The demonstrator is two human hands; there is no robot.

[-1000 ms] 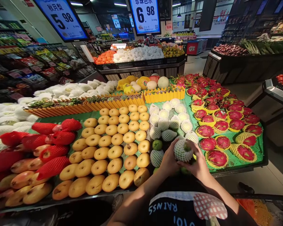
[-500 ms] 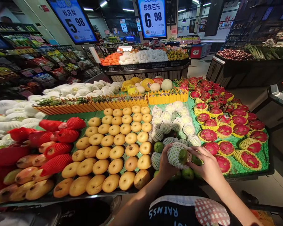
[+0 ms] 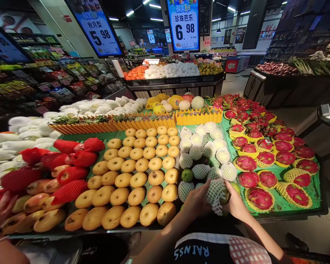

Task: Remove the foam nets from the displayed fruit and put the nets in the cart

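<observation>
A green guava in a white foam net (image 3: 216, 191) is held between my two hands, low over the near edge of the guava section. My left hand (image 3: 198, 202) grips it from the left side. On the other side, the fingers of my right hand (image 3: 234, 202) are curled against the fruit and net. The net's loose end hangs down at the front. Around them lie more net-wrapped guavas (image 3: 200, 171) and a bare green guava (image 3: 187, 175). Part of another green guava (image 3: 235, 187) shows behind my right hand.
Rows of brown pears (image 3: 137, 179) lie to the left, dragon fruit (image 3: 264, 198) in yellow nets to the right. Beyond stands a low yellow fence (image 3: 199, 117). At the far left, another person's hand (image 3: 1, 209) is by the red-netted fruit (image 3: 71, 176).
My hands have lowered and turned the guava; its bare green side faces me less and the net's end now hangs down. Another person's hand has come into view at the left.
</observation>
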